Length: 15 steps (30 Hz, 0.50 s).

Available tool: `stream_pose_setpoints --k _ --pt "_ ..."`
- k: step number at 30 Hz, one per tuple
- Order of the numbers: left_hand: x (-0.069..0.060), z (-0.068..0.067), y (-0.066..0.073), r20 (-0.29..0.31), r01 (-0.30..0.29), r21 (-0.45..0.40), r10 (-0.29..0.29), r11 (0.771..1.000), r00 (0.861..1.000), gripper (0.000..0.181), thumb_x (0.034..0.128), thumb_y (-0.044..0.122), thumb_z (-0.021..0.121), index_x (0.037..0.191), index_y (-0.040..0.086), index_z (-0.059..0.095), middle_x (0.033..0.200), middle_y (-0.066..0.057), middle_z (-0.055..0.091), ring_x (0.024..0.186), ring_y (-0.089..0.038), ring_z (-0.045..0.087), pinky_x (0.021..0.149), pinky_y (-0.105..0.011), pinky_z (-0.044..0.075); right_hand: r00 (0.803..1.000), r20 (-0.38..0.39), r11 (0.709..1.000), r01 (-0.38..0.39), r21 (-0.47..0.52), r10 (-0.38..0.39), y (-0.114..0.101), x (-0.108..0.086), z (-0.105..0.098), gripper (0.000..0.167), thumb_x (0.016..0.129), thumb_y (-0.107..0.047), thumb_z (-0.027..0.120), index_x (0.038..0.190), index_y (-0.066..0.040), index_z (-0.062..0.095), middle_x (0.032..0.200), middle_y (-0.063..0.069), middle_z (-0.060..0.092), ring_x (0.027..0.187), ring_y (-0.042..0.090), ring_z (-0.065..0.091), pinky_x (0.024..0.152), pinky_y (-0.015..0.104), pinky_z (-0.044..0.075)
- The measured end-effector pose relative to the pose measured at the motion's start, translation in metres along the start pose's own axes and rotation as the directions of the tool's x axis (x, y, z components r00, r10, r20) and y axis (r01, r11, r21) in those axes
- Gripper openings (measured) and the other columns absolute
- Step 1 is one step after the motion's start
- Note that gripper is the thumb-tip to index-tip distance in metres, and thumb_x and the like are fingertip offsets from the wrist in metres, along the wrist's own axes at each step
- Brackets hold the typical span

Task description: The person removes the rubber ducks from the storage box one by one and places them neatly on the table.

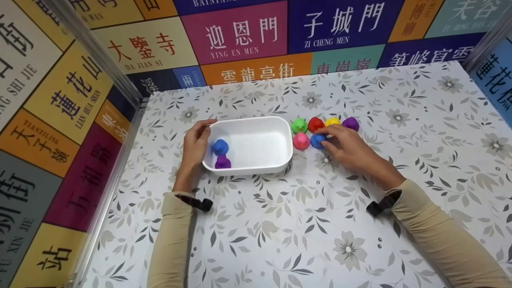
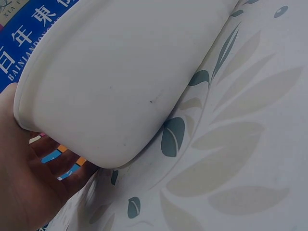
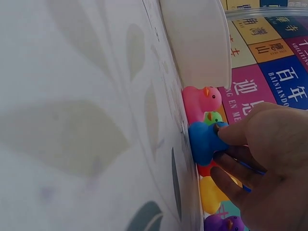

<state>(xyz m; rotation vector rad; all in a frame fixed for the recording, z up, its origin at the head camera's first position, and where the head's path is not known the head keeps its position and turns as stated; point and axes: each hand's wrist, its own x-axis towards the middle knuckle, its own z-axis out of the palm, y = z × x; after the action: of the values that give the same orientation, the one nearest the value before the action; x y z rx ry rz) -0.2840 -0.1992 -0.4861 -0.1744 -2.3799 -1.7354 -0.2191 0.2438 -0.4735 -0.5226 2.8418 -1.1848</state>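
A white tub (image 1: 256, 170) stands on the patterned table, with a blue duck (image 1: 220, 147) and a purple duck (image 1: 223, 161) at its left end. The left hand (image 1: 197, 142) holds the tub's left side; the left wrist view shows that hand (image 2: 36, 173) at the tub's outer wall (image 2: 110, 86). Right of the tub, the right hand (image 1: 347, 148) pinches a blue duck (image 1: 318, 141) between thumb and fingers. In the right wrist view the hand (image 3: 272, 163) has its thumb and fingertips on the blue duck (image 3: 204, 143), beside a pink duck (image 3: 199, 101).
Behind and beside the held duck stand a green duck (image 1: 299, 126), a red duck (image 1: 315, 124), a yellow duck (image 1: 332, 121), a purple duck (image 1: 351, 123) and a pink duck (image 1: 301, 141). Panels with lettering (image 1: 240, 36) rise behind and left of the table.
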Motion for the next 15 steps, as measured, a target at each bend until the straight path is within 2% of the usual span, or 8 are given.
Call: stream_pose_setpoints --k 6,10,15 --pt "-0.010 0.001 0.028 0.003 0.027 -0.017 -0.027 1.000 1.000 0.032 0.1083 0.000 0.052 0.134 -0.004 0.072 0.133 -0.026 0.071 0.115 -0.033 0.060 0.096 -0.024 0.041 1.000 0.001 1.000 -0.005 -0.006 0.005 0.001 0.000 0.000 0.040 0.104 -0.006 0.069 0.145 -0.010 0.066 0.144 0.012 0.066 0.138 0.033 0.059 0.119 0.056 0.046" --pt "-0.012 0.000 0.031 0.002 0.032 0.001 -0.032 0.999 0.999 0.033 0.1085 0.001 0.052 0.134 -0.003 0.072 0.128 -0.026 0.071 0.107 -0.024 0.057 0.094 -0.025 0.041 1.000 0.005 1.000 -0.010 -0.007 0.010 0.000 0.000 0.000 0.040 0.105 -0.007 0.069 0.145 -0.011 0.066 0.143 0.012 0.066 0.138 0.034 0.059 0.120 0.057 0.045" --pt "-0.013 0.000 0.036 0.005 0.033 0.014 -0.033 0.999 0.999 0.034 0.1080 0.001 0.051 0.135 -0.004 0.071 0.127 -0.027 0.071 0.105 -0.023 0.057 0.095 -0.025 0.041 1.000 0.012 1.000 -0.017 -0.008 0.017 0.000 0.000 -0.001 0.040 0.105 -0.007 0.068 0.145 -0.012 0.066 0.143 0.012 0.066 0.138 0.033 0.059 0.121 0.057 0.044"
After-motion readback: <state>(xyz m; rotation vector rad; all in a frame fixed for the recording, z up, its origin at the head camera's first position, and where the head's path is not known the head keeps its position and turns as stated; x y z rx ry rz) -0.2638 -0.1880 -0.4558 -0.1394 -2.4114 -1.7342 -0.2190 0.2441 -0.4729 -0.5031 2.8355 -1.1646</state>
